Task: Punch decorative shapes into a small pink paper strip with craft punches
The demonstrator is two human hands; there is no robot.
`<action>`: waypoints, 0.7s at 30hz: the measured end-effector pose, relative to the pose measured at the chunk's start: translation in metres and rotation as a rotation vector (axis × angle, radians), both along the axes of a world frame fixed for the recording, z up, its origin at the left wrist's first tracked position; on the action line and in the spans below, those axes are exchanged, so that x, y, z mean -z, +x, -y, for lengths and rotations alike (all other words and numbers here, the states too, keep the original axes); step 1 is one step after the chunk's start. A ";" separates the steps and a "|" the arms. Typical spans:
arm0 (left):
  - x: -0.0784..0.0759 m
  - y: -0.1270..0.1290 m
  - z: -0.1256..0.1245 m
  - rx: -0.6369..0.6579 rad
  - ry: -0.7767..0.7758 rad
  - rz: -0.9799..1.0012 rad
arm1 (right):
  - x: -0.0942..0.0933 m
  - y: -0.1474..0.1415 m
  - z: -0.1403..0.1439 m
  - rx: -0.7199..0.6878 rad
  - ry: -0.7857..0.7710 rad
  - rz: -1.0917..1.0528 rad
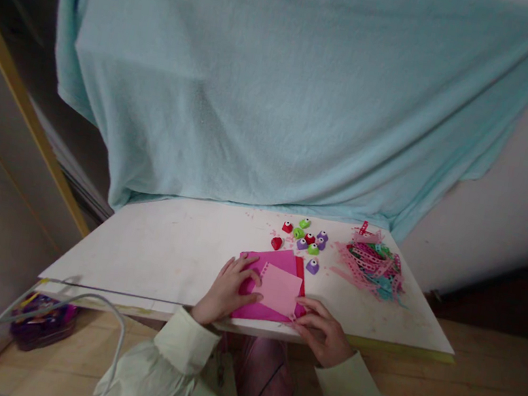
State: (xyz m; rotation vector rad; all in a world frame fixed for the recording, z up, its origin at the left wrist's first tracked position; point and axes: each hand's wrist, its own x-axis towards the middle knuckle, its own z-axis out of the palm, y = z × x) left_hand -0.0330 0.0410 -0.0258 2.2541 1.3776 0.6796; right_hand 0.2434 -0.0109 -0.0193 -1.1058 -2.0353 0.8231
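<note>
On the pink paper [279, 289], both hands [229, 287] rest flat.

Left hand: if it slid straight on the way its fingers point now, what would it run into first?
The left hand points right, fingers resting on the magenta sheet. Going straight on, it would likely meet the light pink paper first; its near edge sits just beyond the fingertips.

Matt pink paper sheets [275, 286] lie on a scuffed white board [162, 249]; at twelve o'clock hangs fuzzy teal cloth [280, 88].
</note>
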 end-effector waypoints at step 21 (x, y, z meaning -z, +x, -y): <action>0.002 0.000 0.000 0.009 -0.012 0.002 | -0.009 0.036 0.000 0.334 -0.004 -0.108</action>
